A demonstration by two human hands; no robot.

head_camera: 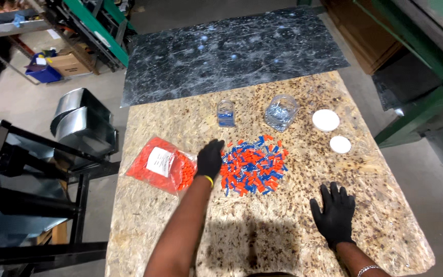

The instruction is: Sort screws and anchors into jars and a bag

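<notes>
A pile of small orange and blue plastic pieces lies spread in the middle of a chipboard table. My left hand, in a black glove, rests at the pile's left edge, fingers together, next to a clear bag of orange pieces. My right hand, also gloved, lies flat on the board with fingers spread, to the right of and below the pile, holding nothing. Behind the pile stand a small clear jar with blue pieces and a larger clear jar, both without lids.
Two white lids lie at the table's right. A dark scratched sheet covers the table's far end. A black metal frame and bent sheet metal stand at the left; green steel structure at the right.
</notes>
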